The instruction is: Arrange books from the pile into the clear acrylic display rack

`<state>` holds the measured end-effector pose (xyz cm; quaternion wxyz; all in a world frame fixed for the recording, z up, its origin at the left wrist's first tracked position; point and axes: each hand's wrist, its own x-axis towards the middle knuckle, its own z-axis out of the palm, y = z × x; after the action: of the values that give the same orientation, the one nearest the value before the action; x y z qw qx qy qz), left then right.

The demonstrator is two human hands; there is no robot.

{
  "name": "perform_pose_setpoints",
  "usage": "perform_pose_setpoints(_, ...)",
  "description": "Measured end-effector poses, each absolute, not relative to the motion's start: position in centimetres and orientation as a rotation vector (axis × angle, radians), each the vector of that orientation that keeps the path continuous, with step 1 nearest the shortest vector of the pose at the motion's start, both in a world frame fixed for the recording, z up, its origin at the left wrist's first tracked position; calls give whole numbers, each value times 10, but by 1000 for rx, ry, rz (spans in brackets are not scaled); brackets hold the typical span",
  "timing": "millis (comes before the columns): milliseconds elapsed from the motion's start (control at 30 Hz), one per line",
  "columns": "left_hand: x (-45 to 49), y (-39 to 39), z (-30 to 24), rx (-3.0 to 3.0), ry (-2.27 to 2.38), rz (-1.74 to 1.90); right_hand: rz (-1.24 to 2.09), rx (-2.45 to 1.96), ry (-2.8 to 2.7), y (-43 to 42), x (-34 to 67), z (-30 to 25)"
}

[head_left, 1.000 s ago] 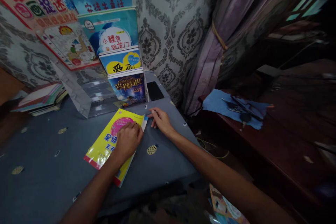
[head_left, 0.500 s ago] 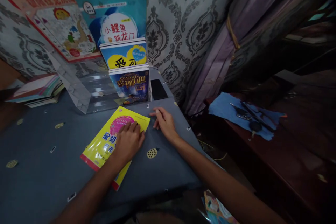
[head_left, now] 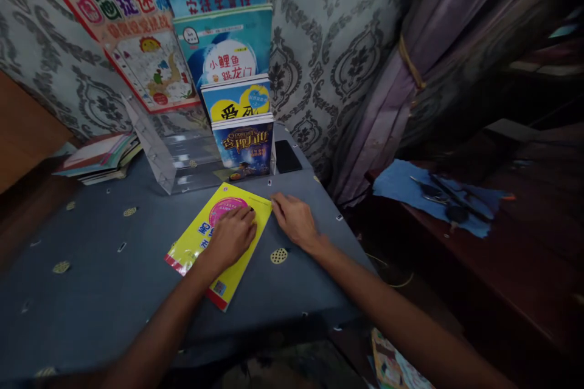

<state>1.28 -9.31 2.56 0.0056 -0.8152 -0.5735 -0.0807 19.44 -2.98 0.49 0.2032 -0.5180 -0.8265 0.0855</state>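
A yellow book [head_left: 191,249] with a pink circle and a red lower edge lies tilted on the table. My left hand [head_left: 232,234] rests on its cover, palm down with the fingers laid across it, hiding part of the title. A small dark spot shows at those fingertips, too small to make out. At the book's upper right corner, my right hand [head_left: 296,219] has its fingers bent and drawn together, with thumb and fingertips at the corner. The undersides of those fingers are hidden.
Behind the book stands a clear rack [head_left: 157,161] of upright books, among them a dark blue book [head_left: 244,149]. A black phone-like slab [head_left: 287,156] lies beside it. Stacked booklets [head_left: 100,155] sit at left. Tools lie on a blue cloth [head_left: 392,185] at right.
My right hand has closed its outstretched fingers and come to the book's upper right corner. My left hand stays on the cover. The camera view has shifted, so things appear farther right.
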Motion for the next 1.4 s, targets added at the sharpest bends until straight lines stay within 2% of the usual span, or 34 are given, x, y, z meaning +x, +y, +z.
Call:
perform_pose_setpoints(233,-36,-118,13,-2425,-1908,-211,274,-1384,-2396,-39,193,6)
perform_pose_setpoints(400,-31,-136,12,-2399,-1896,-204,283,-1259,-2453,-33,185,-1)
perform_pose_setpoints(833,-29,-169,16,-2848,-1481,-180,304,-1319,-2481,1,159,-11)
perform_pose_setpoints(1100,-23,-170,4,-2772,-1354,-296,334,-1312,-2462,4,160,-12)
perform_pose_setpoints(1400,-24,-174,-4,-2694,-1282,-242,325,-1228,-2484,2,164,-13)
